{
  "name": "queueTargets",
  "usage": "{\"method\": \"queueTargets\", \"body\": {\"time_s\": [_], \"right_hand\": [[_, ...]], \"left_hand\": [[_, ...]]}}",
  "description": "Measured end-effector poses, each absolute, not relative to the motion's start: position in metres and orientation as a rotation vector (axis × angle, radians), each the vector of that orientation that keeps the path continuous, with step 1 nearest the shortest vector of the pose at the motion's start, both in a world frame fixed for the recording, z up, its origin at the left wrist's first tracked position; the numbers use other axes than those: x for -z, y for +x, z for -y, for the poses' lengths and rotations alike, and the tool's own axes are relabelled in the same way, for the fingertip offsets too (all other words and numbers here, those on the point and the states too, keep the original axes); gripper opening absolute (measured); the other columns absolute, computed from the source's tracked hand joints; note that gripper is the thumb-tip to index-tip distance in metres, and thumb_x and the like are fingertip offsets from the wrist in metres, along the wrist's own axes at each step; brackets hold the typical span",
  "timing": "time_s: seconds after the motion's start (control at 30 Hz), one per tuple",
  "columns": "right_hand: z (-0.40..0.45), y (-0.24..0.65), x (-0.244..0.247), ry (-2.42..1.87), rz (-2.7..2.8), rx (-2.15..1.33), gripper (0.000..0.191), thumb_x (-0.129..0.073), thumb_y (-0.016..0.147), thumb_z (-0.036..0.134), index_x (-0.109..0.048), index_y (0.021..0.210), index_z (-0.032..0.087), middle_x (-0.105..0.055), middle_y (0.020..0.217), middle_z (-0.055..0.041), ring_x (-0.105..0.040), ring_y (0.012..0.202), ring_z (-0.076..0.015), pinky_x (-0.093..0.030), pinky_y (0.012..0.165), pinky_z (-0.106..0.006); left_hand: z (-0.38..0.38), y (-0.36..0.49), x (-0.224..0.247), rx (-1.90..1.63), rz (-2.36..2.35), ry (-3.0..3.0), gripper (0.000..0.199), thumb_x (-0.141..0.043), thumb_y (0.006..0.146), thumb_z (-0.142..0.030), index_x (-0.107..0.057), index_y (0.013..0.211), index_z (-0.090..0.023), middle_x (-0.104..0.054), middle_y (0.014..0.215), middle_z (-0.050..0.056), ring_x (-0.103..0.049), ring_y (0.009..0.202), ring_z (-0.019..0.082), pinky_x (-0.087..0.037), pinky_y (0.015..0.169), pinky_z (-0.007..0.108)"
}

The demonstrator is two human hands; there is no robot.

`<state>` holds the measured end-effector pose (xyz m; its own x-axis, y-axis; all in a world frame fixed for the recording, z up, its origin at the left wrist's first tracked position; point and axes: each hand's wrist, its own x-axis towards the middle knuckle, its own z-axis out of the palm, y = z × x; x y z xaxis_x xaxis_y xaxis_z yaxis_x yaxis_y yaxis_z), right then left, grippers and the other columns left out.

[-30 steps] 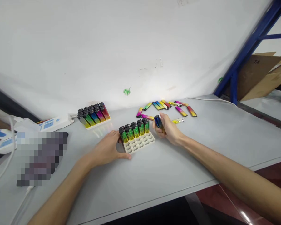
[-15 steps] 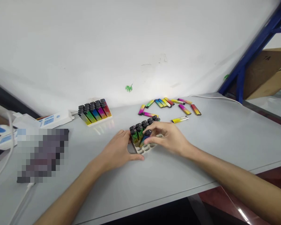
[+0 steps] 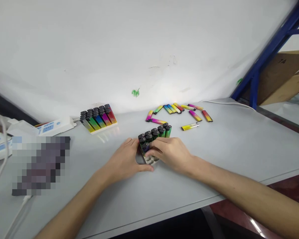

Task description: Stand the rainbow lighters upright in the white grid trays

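Head view, forward-down onto grey table (image 3: 239,142)

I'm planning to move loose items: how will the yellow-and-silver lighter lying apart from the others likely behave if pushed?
The lighter lies on its long side, so it probably slides rather than tips. Its glossy casing may feel slippery. Its straight, hard-looking body suggests it is stiff.

Lighters (image 3: 168,132) in tray (image 3: 152,160), power strip (image 3: 55,128) left
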<state>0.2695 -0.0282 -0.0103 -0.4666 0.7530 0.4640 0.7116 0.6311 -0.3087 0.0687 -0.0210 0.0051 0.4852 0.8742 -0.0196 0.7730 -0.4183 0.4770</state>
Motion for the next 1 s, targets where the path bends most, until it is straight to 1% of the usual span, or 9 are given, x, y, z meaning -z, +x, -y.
{"method": "queueTargets", "body": {"time_s": [0.07,0.3,0.4,0.47,0.6,0.7,0.8,0.87,1.0], "right_hand": [[0.027,0.268,0.012,-1.168,2.340,-0.057,0.026,-0.066,0.092,0.036,-0.069,0.074,0.017,-0.070,0.073,-0.0016,-0.060,0.061,-0.0126,-0.029,0.051,-0.027],[0.028,0.271,0.010,-1.097,2.265,-0.089,0.029,-0.067,0.091,0.040,-0.069,0.071,0.018,-0.070,0.069,0.0000,-0.057,0.058,-0.0106,-0.027,0.050,-0.026],[0.027,0.284,-0.002,-0.990,2.148,-0.031,0.049,-0.057,0.096,0.048,-0.060,0.057,0.018,-0.059,0.053,0.0013,-0.046,0.048,-0.0088,-0.027,0.048,-0.027],[0.018,0.300,-0.013,-1.016,1.997,0.116,0.057,-0.048,0.100,0.046,-0.054,0.051,0.019,-0.048,0.045,0.0016,-0.039,0.045,-0.0095,-0.028,0.049,-0.027],[-0.029,0.338,-0.023,-1.364,1.739,0.301,0.046,-0.039,0.102,0.036,-0.067,0.071,0.018,-0.059,0.060,-0.0042,-0.050,0.058,-0.0154,-0.035,0.058,-0.030],[-0.072,0.357,-0.009,-1.627,1.983,0.336,0.035,-0.042,0.098,0.031,-0.075,0.100,0.018,-0.068,0.091,-0.0128,-0.056,0.087,-0.0264,-0.040,0.071,-0.035],[-0.097,0.363,0.012,-1.763,2.161,0.345,0.039,-0.041,0.098,0.033,-0.073,0.117,0.019,-0.065,0.104,-0.0166,-0.054,0.098,-0.0305,-0.041,0.086,-0.042],[-0.100,0.361,0.020,-1.800,2.144,0.351,0.039,-0.044,0.097,0.039,-0.073,0.116,0.020,-0.063,0.108,-0.0166,-0.053,0.102,-0.0316,-0.041,0.090,-0.044],[-0.092,0.354,0.019,-1.860,2.074,0.304,0.031,-0.055,0.090,0.045,-0.072,0.089,0.019,-0.066,0.100,-0.0147,-0.054,0.103,-0.0328,-0.042,0.088,-0.043]], "left_hand": [[0.020,0.068,-0.004,-0.329,-1.361,2.310,0.061,-0.077,0.063,-0.066,-0.061,0.102,-0.023,-0.064,0.104,0.005,-0.054,0.104,0.030,-0.047,0.087,0.043],[0.020,0.067,-0.002,-0.346,-1.363,2.309,0.064,-0.076,0.063,-0.069,-0.061,0.105,-0.024,-0.065,0.101,0.005,-0.056,0.099,0.030,-0.048,0.082,0.042],[0.020,0.067,-0.002,-0.357,-1.384,2.309,0.068,-0.076,0.062,-0.070,-0.061,0.109,-0.023,-0.065,0.104,0.006,-0.057,0.101,0.031,-0.048,0.084,0.043],[0.020,0.067,-0.003,-0.335,-1.403,2.305,0.072,-0.076,0.062,-0.070,-0.060,0.112,-0.022,-0.065,0.105,0.008,-0.057,0.102,0.032,-0.049,0.085,0.044],[0.020,0.065,-0.006,-0.294,-1.407,2.316,0.074,-0.075,0.063,-0.070,-0.059,0.117,-0.022,-0.065,0.110,0.009,-0.057,0.106,0.033,-0.049,0.088,0.045],[0.018,0.060,-0.008,-0.271,-1.400,2.312,0.075,-0.075,0.063,-0.069,-0.058,0.120,-0.023,-0.065,0.115,0.010,-0.057,0.109,0.034,-0.048,0.088,0.045],[0.016,0.056,-0.009,-0.251,-1.386,2.308,0.077,-0.075,0.063,-0.069,-0.056,0.122,-0.023,-0.063,0.122,0.010,-0.056,0.114,0.035,-0.047,0.092,0.046],[0.015,0.053,-0.010,-0.241,-1.377,2.299,0.077,-0.076,0.063,-0.069,-0.056,0.121,-0.023,-0.062,0.122,0.010,-0.055,0.115,0.034,-0.047,0.094,0.046],[0.015,0.049,-0.013,-0.234,-1.371,2.265,0.070,-0.077,0.060,-0.068,-0.059,0.111,-0.023,-0.064,0.112,0.008,-0.058,0.107,0.033,-0.049,0.090,0.044]]}}
